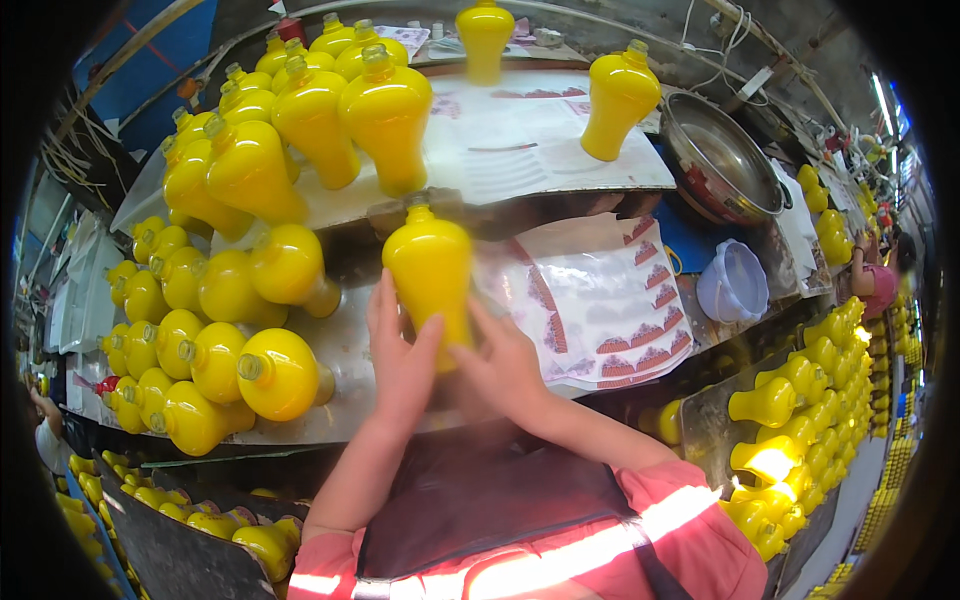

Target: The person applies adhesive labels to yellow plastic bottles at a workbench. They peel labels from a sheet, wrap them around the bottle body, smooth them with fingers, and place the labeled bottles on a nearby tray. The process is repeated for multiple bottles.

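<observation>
A glossy yellow bottle [428, 268] with a clear narrow neck stands upright between my two hands, a little blurred. My left hand [400, 335] wraps its left side, thumb across the lower front. On the other side my right hand [500, 362] presses its fingers against the lower part. To the right of the bottle lies a sheet of purple and red printed decals [600, 300] on the metal worktop. Several more yellow bottles [280, 375] crowd the worktop to the left.
On the raised shelf, yellow bottles [388, 120] cluster at the left, with another bottle [620, 100] at the right. A metal basin [725, 150] and a pale purple bucket [733, 285] stand at the right. Racks of bottles [765, 400] flank me. A co-worker [878, 285] is at far right.
</observation>
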Demonstrator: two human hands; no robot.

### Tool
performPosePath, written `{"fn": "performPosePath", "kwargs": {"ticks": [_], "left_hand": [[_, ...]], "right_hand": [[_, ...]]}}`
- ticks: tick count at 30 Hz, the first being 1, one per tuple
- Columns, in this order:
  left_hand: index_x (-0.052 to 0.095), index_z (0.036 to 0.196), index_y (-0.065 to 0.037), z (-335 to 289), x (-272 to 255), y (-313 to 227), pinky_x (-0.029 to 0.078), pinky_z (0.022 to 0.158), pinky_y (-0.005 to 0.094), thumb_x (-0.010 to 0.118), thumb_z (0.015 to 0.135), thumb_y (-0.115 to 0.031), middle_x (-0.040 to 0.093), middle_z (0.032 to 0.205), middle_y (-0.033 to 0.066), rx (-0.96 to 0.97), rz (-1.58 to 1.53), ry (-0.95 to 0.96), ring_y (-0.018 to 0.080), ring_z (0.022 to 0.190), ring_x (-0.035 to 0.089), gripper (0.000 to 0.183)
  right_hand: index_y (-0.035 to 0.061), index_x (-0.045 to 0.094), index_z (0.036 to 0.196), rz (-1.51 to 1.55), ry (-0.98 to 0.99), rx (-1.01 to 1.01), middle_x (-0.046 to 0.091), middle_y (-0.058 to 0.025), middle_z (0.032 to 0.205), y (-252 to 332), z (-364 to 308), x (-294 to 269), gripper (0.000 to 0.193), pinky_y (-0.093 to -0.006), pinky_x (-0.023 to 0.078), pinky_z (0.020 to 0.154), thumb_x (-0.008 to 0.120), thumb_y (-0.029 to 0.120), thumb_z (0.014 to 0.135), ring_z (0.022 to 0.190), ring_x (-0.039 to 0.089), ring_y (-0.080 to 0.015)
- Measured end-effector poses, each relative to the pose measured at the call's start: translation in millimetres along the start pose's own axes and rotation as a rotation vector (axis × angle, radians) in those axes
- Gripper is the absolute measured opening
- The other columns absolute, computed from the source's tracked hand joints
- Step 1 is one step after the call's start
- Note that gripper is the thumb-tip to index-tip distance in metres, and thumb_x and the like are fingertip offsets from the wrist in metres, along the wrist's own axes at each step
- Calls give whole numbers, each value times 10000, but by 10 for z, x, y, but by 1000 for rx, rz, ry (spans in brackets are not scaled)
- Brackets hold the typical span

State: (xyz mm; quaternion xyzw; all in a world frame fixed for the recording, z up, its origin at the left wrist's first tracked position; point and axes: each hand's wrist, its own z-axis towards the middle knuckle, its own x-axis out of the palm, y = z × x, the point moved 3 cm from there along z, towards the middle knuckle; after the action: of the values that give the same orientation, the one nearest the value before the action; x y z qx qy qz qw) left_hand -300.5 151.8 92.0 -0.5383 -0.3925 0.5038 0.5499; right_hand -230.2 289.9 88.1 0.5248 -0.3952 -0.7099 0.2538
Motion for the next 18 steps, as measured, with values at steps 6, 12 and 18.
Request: {"fn": "performPosePath", "kwargs": {"ticks": [6,12,18], "left_hand": [[180,1638,0,69,43,216,352,1189,390,573,945,-18,405,1568,180,-109,-249,99,278,1405,465,797],[508,1440,17,69,8,190,436,1107,351,639,959,-46,623,1361,102,-275,-519,152,198,1247,592,502],[385,1566,7,34,44,152,414,1138,342,650,981,-35,557,1465,101,-229,-561,117,189,1320,539,644]], "right_hand": [[4,519,1495,357,89,207,705,-145,1081,-103,96,34,672,-277,516,676,745,169,885,724,589,-96],[13,559,1477,434,80,237,632,21,661,-38,39,25,592,-210,440,534,723,132,920,520,537,-40],[18,656,1376,142,-72,68,610,-53,820,11,-8,-15,533,-243,437,594,784,143,874,618,513,-69]]}}
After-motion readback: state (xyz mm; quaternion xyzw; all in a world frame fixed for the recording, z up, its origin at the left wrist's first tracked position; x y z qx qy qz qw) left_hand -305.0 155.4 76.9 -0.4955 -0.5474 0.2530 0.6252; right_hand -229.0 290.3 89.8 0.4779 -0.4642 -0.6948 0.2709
